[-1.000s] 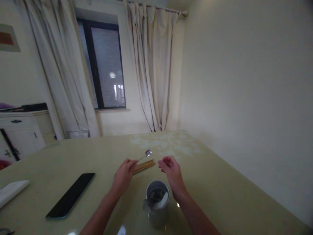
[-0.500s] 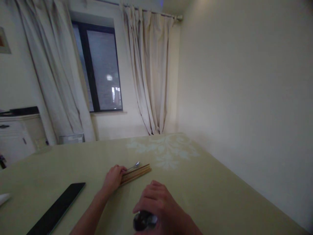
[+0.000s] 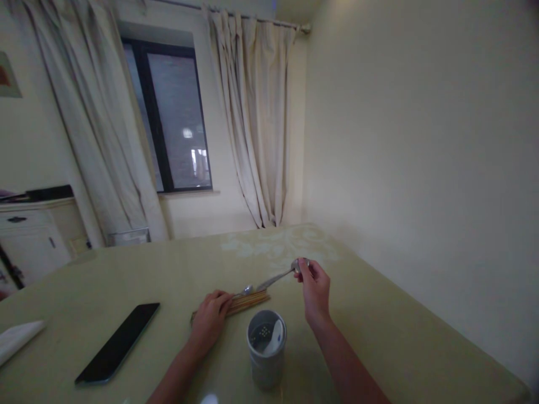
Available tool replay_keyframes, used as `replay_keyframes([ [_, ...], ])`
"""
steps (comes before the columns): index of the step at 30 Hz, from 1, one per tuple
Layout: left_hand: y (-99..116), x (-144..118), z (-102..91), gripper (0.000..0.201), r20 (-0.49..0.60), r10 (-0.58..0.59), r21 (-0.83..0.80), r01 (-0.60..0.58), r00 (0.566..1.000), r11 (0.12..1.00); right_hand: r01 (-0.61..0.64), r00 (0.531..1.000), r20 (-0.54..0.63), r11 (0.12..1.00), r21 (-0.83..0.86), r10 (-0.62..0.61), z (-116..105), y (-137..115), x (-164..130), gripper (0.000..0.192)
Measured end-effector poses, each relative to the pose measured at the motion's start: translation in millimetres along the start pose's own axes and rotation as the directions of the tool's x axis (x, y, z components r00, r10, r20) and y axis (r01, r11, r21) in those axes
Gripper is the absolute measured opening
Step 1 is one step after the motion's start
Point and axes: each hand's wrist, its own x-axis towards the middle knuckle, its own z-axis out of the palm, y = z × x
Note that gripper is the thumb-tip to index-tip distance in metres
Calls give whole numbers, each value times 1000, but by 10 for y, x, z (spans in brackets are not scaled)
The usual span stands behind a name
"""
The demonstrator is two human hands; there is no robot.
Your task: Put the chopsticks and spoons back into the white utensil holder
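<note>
My left hand (image 3: 209, 318) rests on the table (image 3: 379, 314), fingers curled over the near end of a bundle of wooden chopsticks (image 3: 250, 301) and the handle of a small metal spoon (image 3: 246, 290) that lies along them. My right hand (image 3: 315, 287) is raised a little above the table and pinches a longer metal spoon (image 3: 275, 277) at its far end, with the rest slanting down to the left towards the chopsticks. A grey cylindrical cup (image 3: 266, 350) stands between my forearms, with a white ceramic spoon (image 3: 275, 336) inside.
A black phone (image 3: 118, 342) lies flat to the left of my left arm, and a white folded cloth (image 3: 17, 340) sits at the far left edge. A wall runs close along the table's right side. A white cabinet (image 3: 29, 235), a window and curtains stand beyond the table.
My left hand lowered the small spoon onto the table beside the chopsticks. My right hand dipped to the cup and came up holding a longer metal spoon.
</note>
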Motion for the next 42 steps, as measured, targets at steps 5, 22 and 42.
replay_keyframes([
  [5, 47, -102, 2, 36, -18, 19, 54, -18, 1000, 998, -283, 953, 111, 959, -13, 283, 62, 408, -16, 46],
  [22, -290, -19, -223, 54, -106, 72, 261, -42, 992, 964, -186, 769, 568, 953, -240, 293, 67, 14, -136, 51],
  [42, 310, -205, -143, 57, -88, -25, -544, -27, 996, 839, 314, 570, 812, 879, -360, 129, -69, -444, -257, 13],
])
